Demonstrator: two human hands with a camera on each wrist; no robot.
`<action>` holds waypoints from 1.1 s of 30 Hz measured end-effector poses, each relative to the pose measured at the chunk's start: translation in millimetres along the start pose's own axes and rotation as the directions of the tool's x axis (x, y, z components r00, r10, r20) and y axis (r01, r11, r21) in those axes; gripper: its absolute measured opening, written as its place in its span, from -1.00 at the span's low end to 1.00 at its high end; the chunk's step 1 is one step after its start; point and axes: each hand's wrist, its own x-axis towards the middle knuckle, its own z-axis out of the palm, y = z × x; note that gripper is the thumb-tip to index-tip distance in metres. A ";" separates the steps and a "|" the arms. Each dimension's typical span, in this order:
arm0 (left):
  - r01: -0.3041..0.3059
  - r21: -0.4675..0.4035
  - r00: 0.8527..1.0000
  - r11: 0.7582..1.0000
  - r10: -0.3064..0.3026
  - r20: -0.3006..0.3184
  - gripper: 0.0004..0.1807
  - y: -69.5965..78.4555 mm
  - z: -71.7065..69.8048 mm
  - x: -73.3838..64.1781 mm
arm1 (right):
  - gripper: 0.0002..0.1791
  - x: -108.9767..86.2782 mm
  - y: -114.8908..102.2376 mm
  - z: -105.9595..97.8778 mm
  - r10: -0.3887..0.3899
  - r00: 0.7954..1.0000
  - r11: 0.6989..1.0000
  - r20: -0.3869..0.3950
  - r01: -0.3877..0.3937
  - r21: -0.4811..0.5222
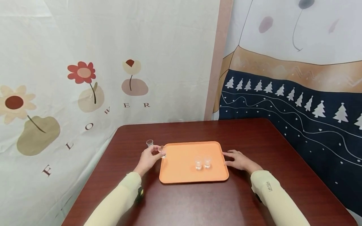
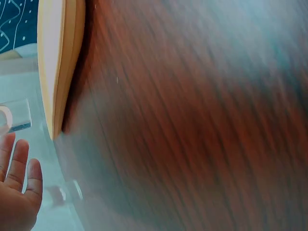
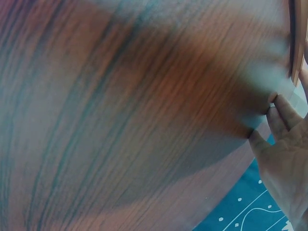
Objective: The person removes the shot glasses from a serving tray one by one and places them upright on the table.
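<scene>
In the head view my left hand [image 1: 148,158] pinches a small clear shot glass [image 1: 162,151] at the left edge of an orange tray [image 1: 181,174]. Behind that hand a second clear shot glass [image 1: 150,143] stands on the table, its lower part partly hidden. Two more shot glasses, one left [image 1: 198,165] and one right [image 1: 207,163], stand side by side on the tray, right of its middle. My right hand [image 1: 238,160] rests at the tray's right edge, fingers spread and holding nothing. The left wrist view shows the held glass [image 2: 19,115] beyond the tray edge [image 2: 60,57].
A dark red-brown wooden table [image 1: 215,202] lies under everything. Behind it hangs a pale curtain [image 1: 175,56] with flower prints, and on the right a dark blue cloth [image 1: 311,131] with white trees.
</scene>
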 end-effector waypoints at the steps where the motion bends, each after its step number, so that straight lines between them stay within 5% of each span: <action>1: 0.005 0.003 1.000 1.000 -0.005 -0.012 -0.67 -1.6 -2.4 0.7 | -0.32 0.1 0.3 -0.1 -0.001 1.000 1.000 -0.001 0.001 -0.001; 13: 0.061 0.073 0.981 0.996 -0.046 -0.189 -0.59 -24.3 -25.6 1.4 | -0.32 0.4 1.3 -0.1 -0.006 1.000 1.000 -0.001 0.006 0.000; 23: 0.205 0.091 0.966 0.975 -0.186 -0.179 -0.55 -35.4 -33.6 5.2 | -0.32 -2.1 -1.1 0.4 0.024 1.000 1.000 0.016 -0.024 0.000; 33: 0.205 0.120 0.966 0.971 -0.182 -0.182 -0.56 -37.9 -33.3 8.3 | -0.31 -1.2 -3.1 -2.0 0.064 0.998 0.998 0.020 -0.064 0.016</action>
